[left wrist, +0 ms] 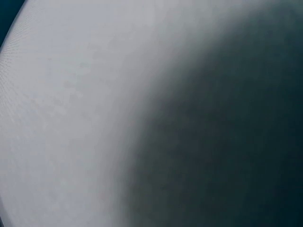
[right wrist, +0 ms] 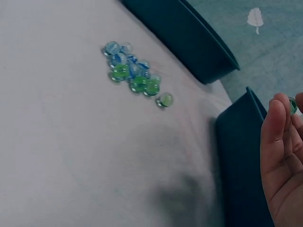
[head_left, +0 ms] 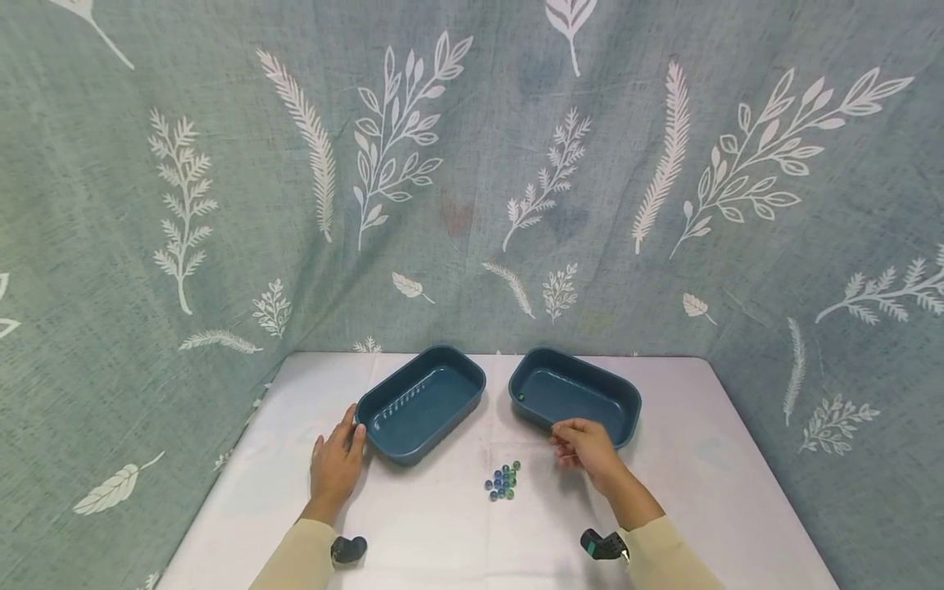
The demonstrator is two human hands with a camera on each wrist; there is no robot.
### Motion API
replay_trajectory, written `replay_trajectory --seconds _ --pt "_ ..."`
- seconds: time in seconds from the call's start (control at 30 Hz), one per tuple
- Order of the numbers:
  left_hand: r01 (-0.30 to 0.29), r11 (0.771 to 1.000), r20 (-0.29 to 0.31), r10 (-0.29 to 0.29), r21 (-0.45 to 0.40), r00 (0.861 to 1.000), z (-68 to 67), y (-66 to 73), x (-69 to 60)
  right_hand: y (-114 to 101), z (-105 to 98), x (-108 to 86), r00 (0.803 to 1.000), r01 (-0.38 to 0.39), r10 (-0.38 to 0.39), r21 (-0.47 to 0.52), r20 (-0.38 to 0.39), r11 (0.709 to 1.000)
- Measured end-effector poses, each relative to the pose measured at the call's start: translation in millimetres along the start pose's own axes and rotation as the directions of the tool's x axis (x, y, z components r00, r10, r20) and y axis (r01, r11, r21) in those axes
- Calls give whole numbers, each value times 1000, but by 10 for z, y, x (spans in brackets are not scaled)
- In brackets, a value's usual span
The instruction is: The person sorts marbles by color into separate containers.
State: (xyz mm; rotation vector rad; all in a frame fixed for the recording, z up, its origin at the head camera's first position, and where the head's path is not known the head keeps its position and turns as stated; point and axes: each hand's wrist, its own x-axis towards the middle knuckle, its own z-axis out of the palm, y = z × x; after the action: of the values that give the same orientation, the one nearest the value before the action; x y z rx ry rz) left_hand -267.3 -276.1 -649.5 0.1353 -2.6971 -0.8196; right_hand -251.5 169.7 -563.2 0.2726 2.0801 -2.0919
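My right hand (head_left: 590, 447) is over the near side of the right blue tray (head_left: 627, 401). In the right wrist view its fingertips pinch a green marble (right wrist: 293, 105), partly hidden by the fingers. Another green marble (head_left: 521, 397) lies inside that tray, towards its left end. My left hand (head_left: 338, 467) rests on the table with relaxed fingers, touching the near left end of the left blue tray (head_left: 420, 447). That tray holds nothing I can see. Several blue and green marbles (head_left: 504, 482) sit in a loose cluster on the table between my hands.
A white cloth (head_left: 442, 541) covers the table. Behind and around it hangs a green leaf-patterned curtain (head_left: 457, 197). The two trays stand at the back, angled apart, with a gap between them. The left wrist view is mostly blurred and dark.
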Motion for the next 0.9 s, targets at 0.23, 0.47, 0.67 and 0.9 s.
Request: replay_trajectory --seconds 0.23,0.47,0.67,0.9 --pt "-7 1000 -6 7 0 1000 0 -18 -5 -139 -74 77 1000 -11 11 46 5 999" --pt "-7 1000 -17 7 -9 1000 -2 -14 -1 -217 -158 226 1000 -9 9 66 4 998" --pt "-6 1000 -19 6 -6 1000 -6 -17 4 -237 -248 370 999 -33 33 103 0 994" --pt "-9 1000 -28 9 -15 1000 -15 10 -1 -224 -329 528 998 -59 61 126 -9 990"
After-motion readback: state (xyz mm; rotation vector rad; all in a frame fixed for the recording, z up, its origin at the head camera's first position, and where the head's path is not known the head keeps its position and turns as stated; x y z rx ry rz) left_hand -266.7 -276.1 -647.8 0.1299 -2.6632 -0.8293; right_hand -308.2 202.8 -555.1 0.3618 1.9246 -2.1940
